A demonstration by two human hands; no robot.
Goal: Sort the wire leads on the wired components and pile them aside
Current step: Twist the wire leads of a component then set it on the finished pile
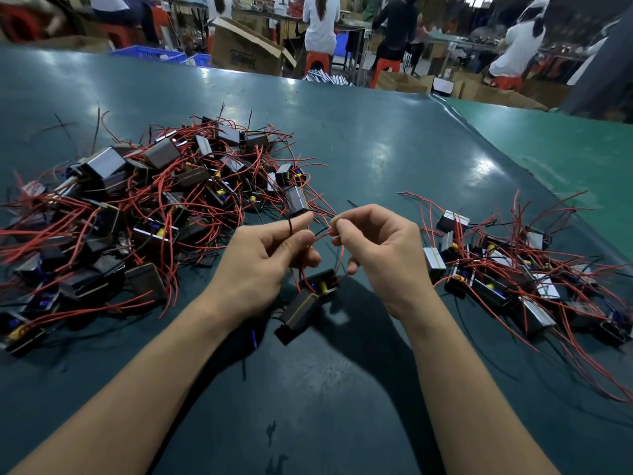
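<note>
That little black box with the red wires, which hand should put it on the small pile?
Probably the right hand: the smaller pile lies on its side, nearer than to the left hand. Both pinch the component's red lead.

On the counter (pixel 376 159), a large heap of wired components (pixel 137 207) lies at ten o'clock and a smaller pile (pixel 513 272) at three o'clock. Between them, at centre, one component (pixel 308 303) sits below both hands, left hand (pixel 260 265) and right hand (pixel 383 255).

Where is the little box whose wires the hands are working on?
In the head view the box hangs low in the middle, just under the left hand and right hand, between the big pile on the left and the small pile on the right.
</note>
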